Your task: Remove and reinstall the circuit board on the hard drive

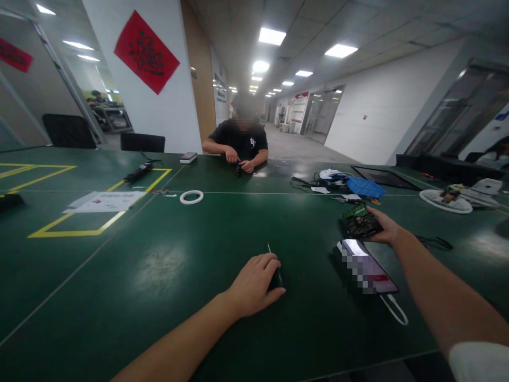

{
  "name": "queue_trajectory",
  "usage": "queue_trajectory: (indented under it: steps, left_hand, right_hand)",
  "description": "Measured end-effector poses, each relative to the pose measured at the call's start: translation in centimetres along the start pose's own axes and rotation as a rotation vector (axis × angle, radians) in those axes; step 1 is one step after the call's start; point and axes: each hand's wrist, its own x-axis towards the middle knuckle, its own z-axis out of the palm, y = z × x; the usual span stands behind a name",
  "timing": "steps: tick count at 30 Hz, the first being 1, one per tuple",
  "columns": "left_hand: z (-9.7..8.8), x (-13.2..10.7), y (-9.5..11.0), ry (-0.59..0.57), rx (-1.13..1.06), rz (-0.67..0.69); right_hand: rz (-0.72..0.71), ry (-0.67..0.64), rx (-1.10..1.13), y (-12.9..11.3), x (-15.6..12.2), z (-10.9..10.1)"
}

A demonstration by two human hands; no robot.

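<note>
My left hand (254,284) rests on the green tabletop with its fingers curled over a screwdriver (279,277). The dark handle shows between fingers and thumb, and the thin metal shaft points away from me. On the right, my right hand (385,225) grips a hard drive (361,222) by its edge. A green circuit board and a black frame show on the drive's near face. Just below it a phone (371,270) lies tilted with its screen lit, and a white cable (395,310) runs from its lower end.
Across the table (199,239) sits a person (238,140) handling a small black object. A white ring (191,197) and papers (107,201) lie left. Toward the back right are a blue tray (366,187), a black flat panel (384,178) and a white spool (445,201).
</note>
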Motion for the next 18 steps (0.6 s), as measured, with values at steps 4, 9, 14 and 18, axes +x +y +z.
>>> queue_trajectory:
  steps: [4,9,14,18]
  left_hand:
    - [0.0,0.0,-0.1,-0.017,0.025,0.0]
    - [0.3,0.0,-0.2,-0.012,0.045,0.021]
    - [0.4,0.0,-0.4,0.001,0.046,0.033]
    - [0.4,0.0,-0.4,-0.001,0.029,0.034]
  right_hand:
    - [0.052,0.048,-0.097,-1.1,1.6,-0.1]
    - [0.135,0.033,-0.214,-2.6,3.9,-1.1]
    - [0.108,-0.008,-0.396,-3.3,4.5,-1.0]
    - [-0.422,0.062,-0.893,-3.2,3.9,0.0]
